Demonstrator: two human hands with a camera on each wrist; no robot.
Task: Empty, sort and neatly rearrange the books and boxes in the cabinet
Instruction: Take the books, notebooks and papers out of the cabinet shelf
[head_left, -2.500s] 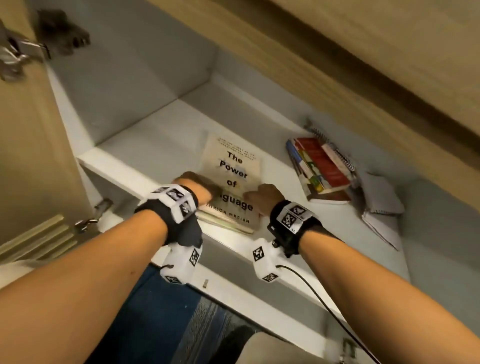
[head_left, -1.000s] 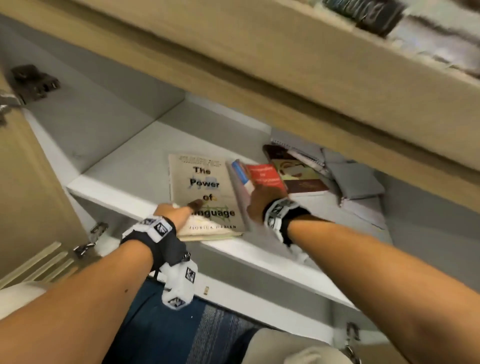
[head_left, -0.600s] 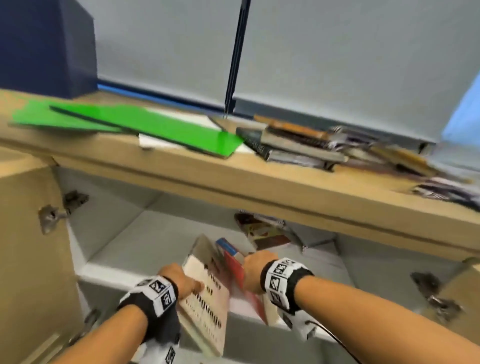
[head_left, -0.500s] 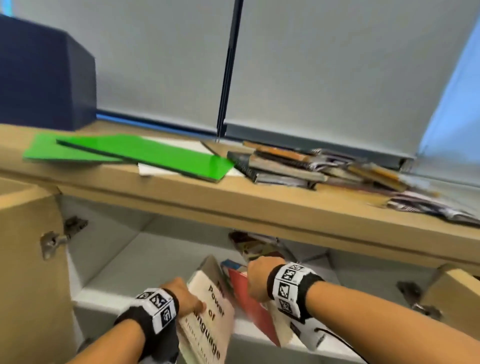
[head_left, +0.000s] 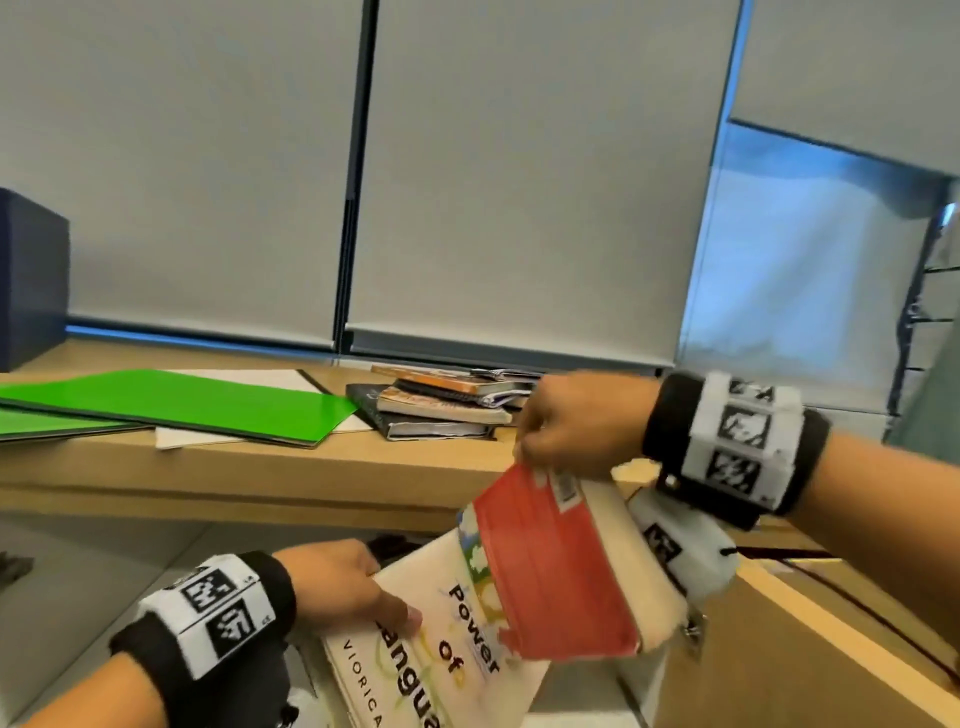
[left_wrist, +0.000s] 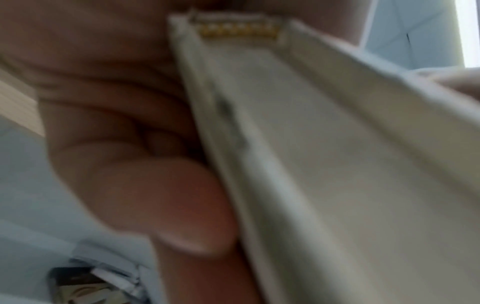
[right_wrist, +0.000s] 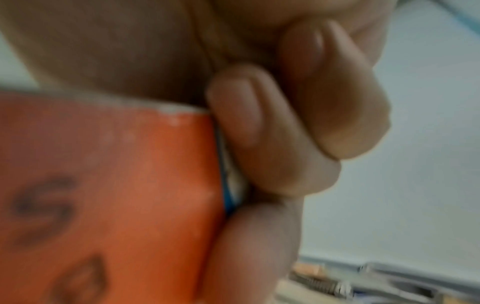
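Note:
My left hand (head_left: 358, 587) grips a cream book (head_left: 441, 654) titled "Power of Language", thumb on its cover, in front of the open cabinet. In the left wrist view the thumb (left_wrist: 166, 201) lies against the cream book's page edge (left_wrist: 324, 164). My right hand (head_left: 566, 431) pinches the top corner of a red book (head_left: 556, 566), which hangs tilted over the cream one, level with the wooden cabinet top (head_left: 260, 467). The right wrist view shows fingers (right_wrist: 272, 133) curled round the red book's cover (right_wrist: 116, 195). The cabinet shelf is mostly hidden.
On the cabinet top lie green folders (head_left: 197, 402) with white sheets under them, and a stack of books and notebooks (head_left: 441, 405). A dark blue box (head_left: 31, 280) stands at the far left. Grey window blinds (head_left: 519, 182) rise behind. An open cabinet door (head_left: 779, 649) juts at right.
Both books have been lifted out of the cabinet shelf. The right hand has risen with the red book to cabinet-top height; the left has raised the cream book slightly. My view has tilted upward.

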